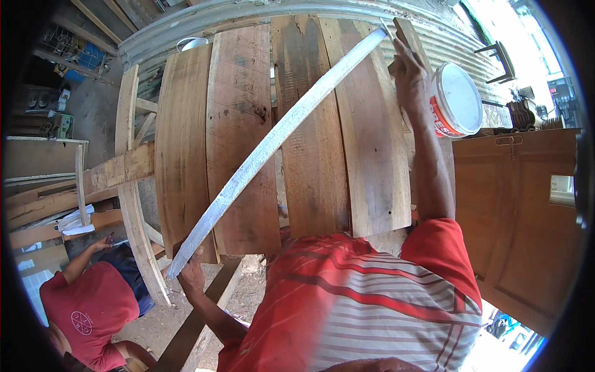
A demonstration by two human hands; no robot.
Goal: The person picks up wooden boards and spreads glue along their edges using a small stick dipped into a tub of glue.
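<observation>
A long, narrow, silvery-white strip (276,139) lies diagonally over several wooden boards (242,124) set side by side. It looks bent, though straight edges curve in this picture. My left hand (191,271) is closed around its near-left end, by the boards' near edge. At the strip's far-right end, my right hand (411,77) is closed, fingers pointing away from me. A thin, pale, stick-like piece (387,28) shows at those fingertips; I cannot tell whether it is held. The right forearm reaches along the rightmost board.
A white bucket (460,99) with a red label stands right of the boards. Farther right is a brown wooden panel (520,204). Timber framing (129,211) stands left. At lower left is another person in a red shirt (93,310). Corrugated metal (248,22) lies behind.
</observation>
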